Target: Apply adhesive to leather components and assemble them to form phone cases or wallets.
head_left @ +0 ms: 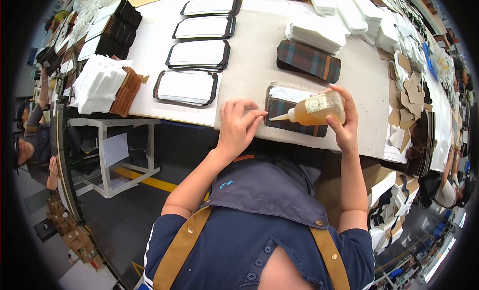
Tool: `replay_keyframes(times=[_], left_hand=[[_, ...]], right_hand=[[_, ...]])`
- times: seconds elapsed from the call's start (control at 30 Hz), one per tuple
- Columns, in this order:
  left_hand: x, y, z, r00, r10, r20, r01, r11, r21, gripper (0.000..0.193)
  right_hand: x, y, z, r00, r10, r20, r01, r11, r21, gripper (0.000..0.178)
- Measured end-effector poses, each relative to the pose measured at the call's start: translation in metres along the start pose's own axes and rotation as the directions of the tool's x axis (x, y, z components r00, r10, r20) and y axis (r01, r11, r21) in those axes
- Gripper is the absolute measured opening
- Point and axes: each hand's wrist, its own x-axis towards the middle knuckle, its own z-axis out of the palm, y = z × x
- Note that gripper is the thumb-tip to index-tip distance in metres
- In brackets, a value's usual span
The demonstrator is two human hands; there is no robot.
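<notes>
My right hand (345, 115) is wrapped around a squeeze bottle (322, 109) of amber liquid, tipped on its side. Its pale pointed nozzle (280, 118) is directed left, over a dark plaid fabric panel (302, 127) near the table's front edge. A whitish strip (289, 94) lies across the far part of that panel. At the panel's left edge, my left hand (240, 124) has thumb and forefinger pinched together on the border, the other fingers curled. Whether the nozzle tip touches the fabric is hard to tell.
Beyond the panel lie a plaid stack (309, 60) and white pads (317, 33). White-topped dark-edged pieces (185, 87) form a column on the left. White (100, 83) and brown stacks (127, 93) stand farther left. Cardboard scraps (411, 93) cover the right side. Other people work at both sides.
</notes>
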Motion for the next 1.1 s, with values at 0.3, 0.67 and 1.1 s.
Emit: replay_keyframes(times=[0.3,0.67,1.1], left_hand=[[0.001,0.002,0.002,0.991,-0.095,-0.092,0.083,0.989,-0.126,0.018],[0.025,0.064,0.043,0.893,0.348,0.285,-0.327,0.937,-0.12,0.042],[0.026,0.07,0.05,0.88,0.327,0.345,-0.346,0.938,-0.007,0.044]], right_hand=[[-0.03,0.005,-0.038,0.97,0.166,-0.175,-0.029,0.801,0.598,0.082],[-0.058,-0.017,-0.103,0.863,0.009,-0.505,0.057,0.992,0.116,0.08],[-0.047,-0.015,-0.097,0.922,-0.059,-0.382,0.046,0.998,-0.044,0.071]])
